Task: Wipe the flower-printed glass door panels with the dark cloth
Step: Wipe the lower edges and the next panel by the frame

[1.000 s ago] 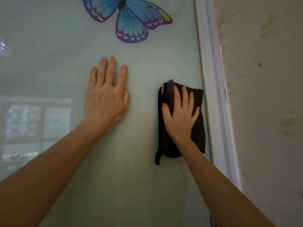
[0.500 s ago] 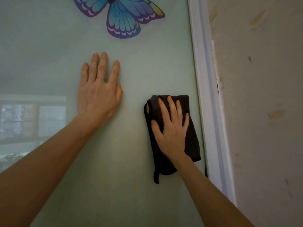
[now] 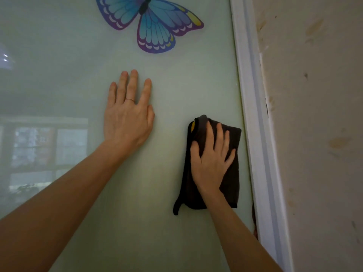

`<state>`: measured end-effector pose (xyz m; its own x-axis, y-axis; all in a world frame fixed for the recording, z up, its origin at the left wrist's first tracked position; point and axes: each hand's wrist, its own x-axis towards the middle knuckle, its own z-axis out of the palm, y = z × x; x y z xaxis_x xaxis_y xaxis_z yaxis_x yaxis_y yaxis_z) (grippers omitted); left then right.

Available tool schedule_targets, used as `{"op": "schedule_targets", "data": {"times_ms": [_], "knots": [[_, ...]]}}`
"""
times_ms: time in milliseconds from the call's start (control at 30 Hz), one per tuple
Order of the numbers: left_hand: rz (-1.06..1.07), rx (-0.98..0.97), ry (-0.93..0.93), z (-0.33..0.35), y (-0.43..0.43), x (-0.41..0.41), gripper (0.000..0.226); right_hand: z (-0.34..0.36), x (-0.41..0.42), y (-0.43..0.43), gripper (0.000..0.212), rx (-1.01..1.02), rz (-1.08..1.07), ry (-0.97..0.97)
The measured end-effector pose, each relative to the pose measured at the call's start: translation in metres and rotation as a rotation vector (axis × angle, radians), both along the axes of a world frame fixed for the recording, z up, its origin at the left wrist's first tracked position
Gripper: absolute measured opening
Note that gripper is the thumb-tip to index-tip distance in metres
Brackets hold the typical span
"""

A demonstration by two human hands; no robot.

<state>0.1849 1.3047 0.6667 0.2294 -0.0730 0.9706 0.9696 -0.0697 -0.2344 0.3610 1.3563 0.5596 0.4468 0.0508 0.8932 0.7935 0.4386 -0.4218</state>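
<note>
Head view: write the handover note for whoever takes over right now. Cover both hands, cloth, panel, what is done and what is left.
Left hand: flat on the panel, fingers straight, holding nothing.
Right hand: fingers straight, pressing the cloth against the panel beside the frame.
The cloth is folded, with a tail hanging at its lower left, below the butterfly.
Done: cannot tell, as no wipe marks show.
Left: probably the rest of this panel, then the other panels, which are out of view.

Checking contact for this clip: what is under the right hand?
The dark cloth, pressed flat against the glass panel by the right hand. The glass behind the cloth is covered, so it cannot be seen there.
</note>
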Motion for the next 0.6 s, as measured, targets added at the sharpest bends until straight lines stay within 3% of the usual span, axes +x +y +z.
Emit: {"op": "schedule_targets", "data": {"times_ms": [67, 200, 267, 400, 467, 600], "knots": [[0.012, -0.009, 0.001, -0.001, 0.000, -0.002, 0.061, -0.002, -0.020, -0.009, 0.066, 0.016, -0.021, -0.005], [0.016, -0.007, 0.007, 0.000, 0.000, -0.005, 0.061, -0.024, -0.033, -0.015, 0.063, 0.119, -0.075, -0.418], [0.015, -0.019, 0.017, 0.000, 0.000, -0.005, 0.062, -0.019, -0.026, -0.010, 0.061, 0.125, -0.087, -0.403], [0.019, -0.013, 0.034, 0.001, -0.002, -0.008, 0.062, 0.008, -0.041, -0.011, 0.062, 0.071, -0.026, -0.033], [0.020, -0.015, 0.043, 0.003, -0.003, -0.009, 0.060, 0.006, -0.061, -0.020, 0.062, 0.084, -0.045, -0.097], [0.016, -0.061, 0.059, 0.005, -0.005, -0.017, 0.051, -0.009, -0.067, -0.025, 0.061, 0.139, -0.078, -0.416]]}}
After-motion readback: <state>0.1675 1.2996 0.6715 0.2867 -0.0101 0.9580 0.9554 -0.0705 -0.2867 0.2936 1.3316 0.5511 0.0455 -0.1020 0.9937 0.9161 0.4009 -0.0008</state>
